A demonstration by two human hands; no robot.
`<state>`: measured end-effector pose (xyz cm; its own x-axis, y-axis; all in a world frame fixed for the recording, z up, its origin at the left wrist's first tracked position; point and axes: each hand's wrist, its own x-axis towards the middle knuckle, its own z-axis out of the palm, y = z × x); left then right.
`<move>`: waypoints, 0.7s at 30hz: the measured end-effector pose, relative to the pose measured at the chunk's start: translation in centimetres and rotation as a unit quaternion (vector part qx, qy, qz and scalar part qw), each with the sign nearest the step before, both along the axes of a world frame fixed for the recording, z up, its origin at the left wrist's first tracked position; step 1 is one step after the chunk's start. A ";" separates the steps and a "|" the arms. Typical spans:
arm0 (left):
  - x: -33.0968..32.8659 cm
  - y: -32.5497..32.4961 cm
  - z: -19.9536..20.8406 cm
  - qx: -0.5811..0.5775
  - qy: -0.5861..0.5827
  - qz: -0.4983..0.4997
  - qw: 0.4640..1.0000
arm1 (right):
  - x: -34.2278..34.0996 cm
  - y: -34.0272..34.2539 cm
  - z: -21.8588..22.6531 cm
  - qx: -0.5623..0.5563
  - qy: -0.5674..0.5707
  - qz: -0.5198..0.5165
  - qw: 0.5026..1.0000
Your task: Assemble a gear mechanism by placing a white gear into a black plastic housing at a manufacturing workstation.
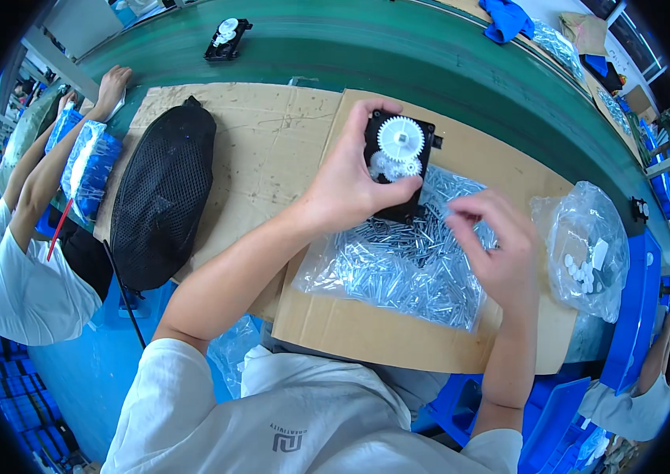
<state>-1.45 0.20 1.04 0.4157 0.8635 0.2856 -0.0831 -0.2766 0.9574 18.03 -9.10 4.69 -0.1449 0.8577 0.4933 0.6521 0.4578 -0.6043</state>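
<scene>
My left hand [354, 170] is wrapped round a black gearbox [400, 207], its thumb across the lower front. A large white gear [400, 139] and smaller, paler gears [395, 167] sit on its face. Just right of the gearbox is my right hand [501, 241], thumb and forefinger drawn toward each other; anything between them is too small to make out. Beneath both hands lies a clear plastic bag [335, 272] filled with many thin metal pins [398, 276], resting on a cardboard sheet [343, 324].
A green conveyor belt [311, 51] runs behind, carrying another gearbox [226, 39]. Left lies a black mesh pouch [165, 193]; right, a clear bag of white parts [588, 253] beside a blue bin [634, 316]. A co-worker's hand [112, 88] reaches in at far left.
</scene>
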 end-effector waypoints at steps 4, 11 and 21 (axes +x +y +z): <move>0.0 0.5 -0.2 0.107 0.031 0.056 0.992 | 1.0 0.4 -0.9 -0.082 -0.186 0.098 0.974; 0.0 0.1 -0.4 0.121 0.041 0.050 0.991 | 1.2 0.1 -1.0 -0.093 -0.189 0.134 0.968; 0.4 -1.7 0.4 0.073 0.061 0.002 0.995 | 0.2 0.1 -1.0 0.050 -0.003 0.093 0.994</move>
